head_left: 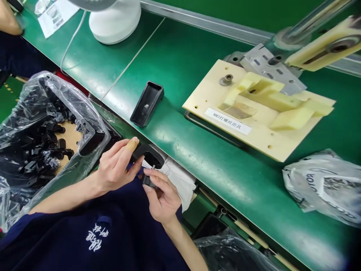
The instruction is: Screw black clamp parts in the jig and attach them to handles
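My left hand (pixel 117 162) is closed on a black plastic part with a rounded, looped end (pixel 153 155), held just off the bench's front edge. Close beside it, my right hand (pixel 162 194) pinches a small black piece (pixel 148 180) with a metal pin or screw sticking up from it. The two pieces are near each other; whether they touch, I cannot tell. On the bench beyond my hands lies a black rectangular tray-like housing (pixel 146 105), its hollow side up.
A cream fixture plate (pixel 208 94) with a label sits under a metal arm. At right lies a plastic bag (pixel 324 184) of small parts. A lined box (pixel 93 141) of black parts stands at left. Behind are a white lamp base (pixel 115 22) and another person's arm (pixel 8 19).
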Tool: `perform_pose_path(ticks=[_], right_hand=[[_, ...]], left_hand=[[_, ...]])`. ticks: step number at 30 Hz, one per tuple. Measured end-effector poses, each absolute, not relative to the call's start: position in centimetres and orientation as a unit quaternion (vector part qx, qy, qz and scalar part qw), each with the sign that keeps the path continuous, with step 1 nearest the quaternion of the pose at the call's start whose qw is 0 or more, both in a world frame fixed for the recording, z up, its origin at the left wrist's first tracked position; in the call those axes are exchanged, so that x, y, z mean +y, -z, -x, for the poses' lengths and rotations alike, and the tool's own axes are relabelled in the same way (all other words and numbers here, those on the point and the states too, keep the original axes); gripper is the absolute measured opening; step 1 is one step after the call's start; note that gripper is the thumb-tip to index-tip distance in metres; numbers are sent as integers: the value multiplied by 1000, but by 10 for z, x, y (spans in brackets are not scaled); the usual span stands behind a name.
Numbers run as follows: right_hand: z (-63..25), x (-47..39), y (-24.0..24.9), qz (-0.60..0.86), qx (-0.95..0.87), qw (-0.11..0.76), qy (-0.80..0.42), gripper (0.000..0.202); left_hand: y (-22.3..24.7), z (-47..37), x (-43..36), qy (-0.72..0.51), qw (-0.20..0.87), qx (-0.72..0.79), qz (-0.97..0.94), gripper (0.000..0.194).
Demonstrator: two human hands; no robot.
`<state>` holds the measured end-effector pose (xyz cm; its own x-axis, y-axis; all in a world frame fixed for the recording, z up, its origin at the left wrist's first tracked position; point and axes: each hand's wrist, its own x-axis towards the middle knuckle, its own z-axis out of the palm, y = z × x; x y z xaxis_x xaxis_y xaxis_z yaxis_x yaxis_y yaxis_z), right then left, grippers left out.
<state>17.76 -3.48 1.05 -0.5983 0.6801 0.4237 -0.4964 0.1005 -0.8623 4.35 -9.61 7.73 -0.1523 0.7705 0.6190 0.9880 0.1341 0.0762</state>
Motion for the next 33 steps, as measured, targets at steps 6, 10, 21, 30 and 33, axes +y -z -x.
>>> perform_pose_path(ticks=[6,10,21,30,33], right_hand=[[-183,-37,-7,108,-637,444,-621,57],[-181,-45,-6,270,-641,501,-515,54],[-191,-43,-15,391,-555,423,-600,49],[-190,-12,-24,503,-231,429,-714,51],[-189,3,-34,519,-199,409,-724,50]], left_hand=[[-78,-47,-97,240,244,-710,615,74],[-80,-53,-100,243,236,-701,627,75],[-66,-80,-78,348,151,-717,584,59],[-53,-99,-36,513,103,-636,567,63],[-41,-104,-36,525,64,-616,583,62]])
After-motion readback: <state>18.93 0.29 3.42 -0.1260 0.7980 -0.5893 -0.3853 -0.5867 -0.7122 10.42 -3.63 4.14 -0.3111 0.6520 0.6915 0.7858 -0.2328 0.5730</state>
